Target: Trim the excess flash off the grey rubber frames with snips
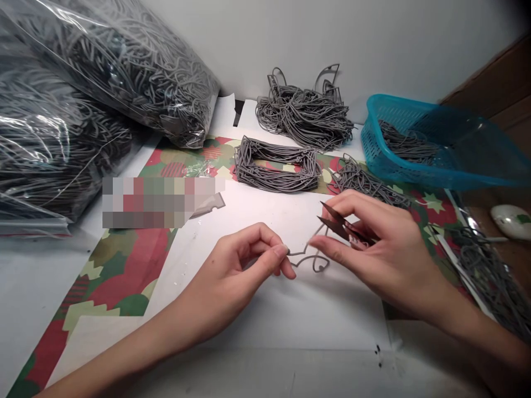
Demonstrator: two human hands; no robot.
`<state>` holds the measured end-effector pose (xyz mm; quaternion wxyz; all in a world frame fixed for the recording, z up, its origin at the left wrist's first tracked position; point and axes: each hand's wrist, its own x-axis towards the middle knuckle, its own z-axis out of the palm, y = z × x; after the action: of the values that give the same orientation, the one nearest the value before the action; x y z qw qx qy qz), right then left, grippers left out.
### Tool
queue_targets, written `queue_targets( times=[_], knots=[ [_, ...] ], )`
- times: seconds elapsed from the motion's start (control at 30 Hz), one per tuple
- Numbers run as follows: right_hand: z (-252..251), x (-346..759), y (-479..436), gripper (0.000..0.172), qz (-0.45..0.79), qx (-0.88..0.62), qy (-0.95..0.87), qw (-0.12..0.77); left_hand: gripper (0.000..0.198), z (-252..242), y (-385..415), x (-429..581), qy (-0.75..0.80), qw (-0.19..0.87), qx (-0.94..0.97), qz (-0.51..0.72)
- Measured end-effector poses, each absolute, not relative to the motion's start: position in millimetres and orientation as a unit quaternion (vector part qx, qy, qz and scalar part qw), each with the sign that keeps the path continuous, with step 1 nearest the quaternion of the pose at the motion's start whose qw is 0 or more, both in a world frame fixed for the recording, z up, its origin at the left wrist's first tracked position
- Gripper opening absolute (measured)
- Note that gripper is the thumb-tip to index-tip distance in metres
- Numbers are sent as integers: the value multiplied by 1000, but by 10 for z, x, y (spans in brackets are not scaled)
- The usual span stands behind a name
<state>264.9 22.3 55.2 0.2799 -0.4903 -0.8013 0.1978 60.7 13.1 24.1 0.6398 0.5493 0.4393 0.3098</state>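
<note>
My left hand (244, 265) pinches one end of a thin grey rubber outline piece (312, 260) just above the white sheet. My right hand (375, 251) pinches the other end with thumb and forefinger. That same hand also holds a small pair of dark pointed snips (338, 224) across its fingers, blades pointing left. Both hands hover over the white paper (290, 309) at the middle of the table.
A neat stack of grey frames (276, 164) lies behind the hands. A loose tangle (305, 113) sits by the wall, and another heap (367, 182) beside a blue basket (435, 143) holding more. Two big clear bags (103, 83) fill the left. More grey scraps (489, 276) lie at right.
</note>
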Motion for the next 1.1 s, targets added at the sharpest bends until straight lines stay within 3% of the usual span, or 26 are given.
queue_targets(
  times=[0.13, 0.43, 1.1],
  knots=[
    [545, 2633, 186, 9, 205, -466, -799, 321, 21, 237, 116, 605, 438, 639, 545, 321],
    [545, 2513, 91, 11, 375, -458, -762, 261, 20, 259, 118, 619, 425, 655, 530, 331],
    [425, 2441, 89, 6, 392, -466, -755, 243, 15, 199, 79, 642, 441, 648, 514, 349]
  ],
)
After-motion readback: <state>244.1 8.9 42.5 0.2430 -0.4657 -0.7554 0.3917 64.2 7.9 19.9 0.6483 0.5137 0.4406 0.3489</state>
